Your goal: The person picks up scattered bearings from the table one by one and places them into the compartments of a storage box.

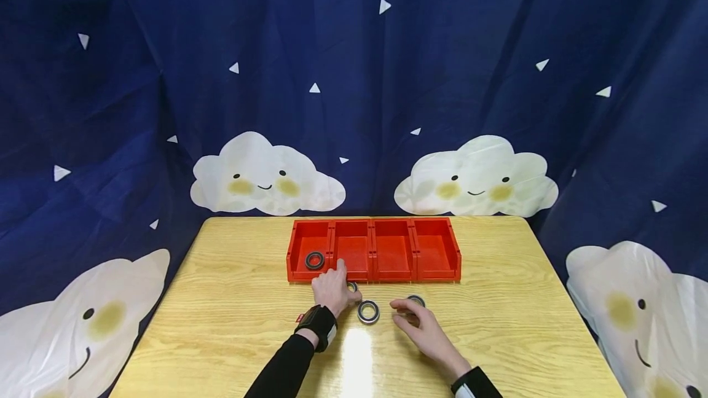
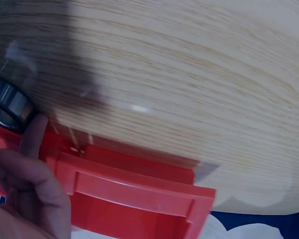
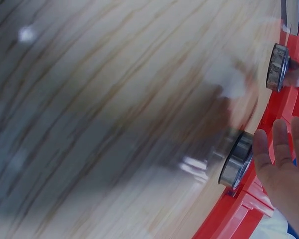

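My left hand reaches over the front edge of the red bins, index finger stretched forward and thumb out to the right. Beside that thumb is a small ring bearing, partly hidden by the hand. In the left wrist view a fingertip lies right at the side of a bearing. Another bearing lies flat on the table between the two hands. Low over the table is my right hand, its fingers spread and holding nothing; just beyond its fingertips lies a bearing.
Four-part red bins stand in a row at the back of the wooden table. Inside the leftmost bin sits one bearing. A dark blue curtain with clouds hangs behind.
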{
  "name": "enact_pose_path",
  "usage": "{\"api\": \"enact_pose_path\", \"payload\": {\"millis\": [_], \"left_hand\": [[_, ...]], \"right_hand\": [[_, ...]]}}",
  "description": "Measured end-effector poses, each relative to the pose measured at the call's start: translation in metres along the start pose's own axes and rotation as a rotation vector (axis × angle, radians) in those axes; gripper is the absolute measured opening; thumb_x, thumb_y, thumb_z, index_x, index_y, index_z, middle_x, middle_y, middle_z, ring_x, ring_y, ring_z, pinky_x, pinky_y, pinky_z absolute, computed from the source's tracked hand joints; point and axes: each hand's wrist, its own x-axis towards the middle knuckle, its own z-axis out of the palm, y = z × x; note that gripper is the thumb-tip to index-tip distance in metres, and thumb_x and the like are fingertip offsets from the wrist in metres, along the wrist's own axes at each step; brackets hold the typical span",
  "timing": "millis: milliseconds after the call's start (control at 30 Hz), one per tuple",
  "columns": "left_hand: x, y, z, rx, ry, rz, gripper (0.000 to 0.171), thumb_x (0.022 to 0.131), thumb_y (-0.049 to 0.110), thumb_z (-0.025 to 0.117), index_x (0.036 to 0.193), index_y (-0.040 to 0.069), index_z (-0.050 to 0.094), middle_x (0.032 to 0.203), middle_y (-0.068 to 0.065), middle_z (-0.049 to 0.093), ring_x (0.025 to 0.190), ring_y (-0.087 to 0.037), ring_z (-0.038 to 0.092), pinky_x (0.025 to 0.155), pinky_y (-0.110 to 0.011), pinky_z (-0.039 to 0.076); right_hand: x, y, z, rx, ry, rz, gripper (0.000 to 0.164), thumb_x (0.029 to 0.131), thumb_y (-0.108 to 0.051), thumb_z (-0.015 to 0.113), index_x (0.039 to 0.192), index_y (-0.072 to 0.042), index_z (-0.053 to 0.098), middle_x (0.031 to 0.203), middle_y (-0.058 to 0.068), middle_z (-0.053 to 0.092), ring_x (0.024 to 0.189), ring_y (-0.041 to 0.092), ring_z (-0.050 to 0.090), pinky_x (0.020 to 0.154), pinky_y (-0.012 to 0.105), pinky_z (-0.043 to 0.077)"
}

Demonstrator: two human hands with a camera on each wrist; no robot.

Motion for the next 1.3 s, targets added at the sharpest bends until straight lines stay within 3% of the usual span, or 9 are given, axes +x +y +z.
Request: {"api": "enact_pose_path", "payload": {"millis": [167, 367, 533, 800, 967, 1133, 1300], "left_hand": [[-0.006, -0.017, -0.003, -0.046, 0.000, 0.063, 0.063, 0.056, 0.048, 0.091, 0.093, 0.017, 0.050, 0.056, 0.001, 0.047, 0.047, -0.019, 0.047, 0.046, -0.033, 0.030], [-0.020, -0.036, -0.002, -0.123, 0.038, 0.198, 0.046, 0.065, 0.041, 0.086, 0.092, 0.020, 0.056, 0.067, 0.006, 0.055, 0.054, -0.019, 0.054, 0.048, -0.030, 0.033], [-0.022, -0.042, -0.001, -0.125, 0.063, 0.268, 0.045, 0.066, 0.043, 0.088, 0.095, 0.020, 0.063, 0.074, 0.005, 0.063, 0.058, -0.020, 0.060, 0.048, -0.028, 0.036], [-0.018, -0.042, -0.004, -0.107, 0.017, 0.240, 0.043, 0.063, 0.045, 0.091, 0.083, 0.019, 0.063, 0.064, 0.008, 0.055, 0.054, -0.014, 0.052, 0.047, -0.025, 0.031], [-0.018, -0.037, -0.001, -0.055, 0.079, 0.221, 0.046, 0.062, 0.051, 0.089, 0.078, 0.020, 0.060, 0.061, 0.006, 0.056, 0.051, -0.017, 0.053, 0.044, -0.028, 0.029], [-0.018, -0.030, 0.002, 0.014, 0.131, 0.203, 0.055, 0.063, 0.062, 0.085, 0.069, 0.019, 0.051, 0.053, 0.006, 0.041, 0.044, -0.017, 0.043, 0.043, -0.028, 0.021], [-0.019, -0.027, 0.003, 0.016, 0.143, 0.229, 0.050, 0.065, 0.054, 0.086, 0.071, 0.020, 0.049, 0.053, 0.006, 0.036, 0.043, -0.017, 0.042, 0.042, -0.027, 0.021]], "right_hand": [[-0.001, 0.000, -0.001, 0.006, 0.001, 0.007, 0.036, 0.099, -0.020, 0.062, 0.130, -0.002, 0.061, 0.130, 0.020, 0.064, 0.118, 0.033, 0.062, 0.097, 0.027, 0.050], [-0.003, 0.000, -0.001, 0.020, -0.008, 0.007, 0.036, 0.100, -0.020, 0.062, 0.130, -0.001, 0.061, 0.130, 0.019, 0.064, 0.118, 0.032, 0.062, 0.096, 0.026, 0.050], [-0.002, 0.002, 0.000, 0.020, 0.007, 0.009, 0.035, 0.099, -0.021, 0.063, 0.129, -0.003, 0.062, 0.129, 0.018, 0.065, 0.116, 0.028, 0.063, 0.096, 0.026, 0.050], [-0.003, 0.001, 0.001, 0.015, -0.011, -0.010, 0.037, 0.099, -0.022, 0.062, 0.130, -0.002, 0.062, 0.130, 0.019, 0.064, 0.117, 0.032, 0.063, 0.097, 0.026, 0.050], [-0.003, 0.002, 0.000, 0.003, -0.007, -0.005, 0.036, 0.099, -0.022, 0.062, 0.130, -0.003, 0.062, 0.129, 0.018, 0.065, 0.117, 0.031, 0.063, 0.096, 0.027, 0.050], [-0.003, 0.003, 0.000, 0.015, -0.007, 0.001, 0.036, 0.099, -0.021, 0.063, 0.130, -0.002, 0.062, 0.128, 0.018, 0.065, 0.116, 0.030, 0.063, 0.095, 0.025, 0.050], [-0.004, 0.004, 0.000, 0.002, -0.003, 0.002, 0.037, 0.099, -0.021, 0.063, 0.129, -0.001, 0.062, 0.127, 0.017, 0.066, 0.114, 0.028, 0.064, 0.094, 0.024, 0.050]]}}
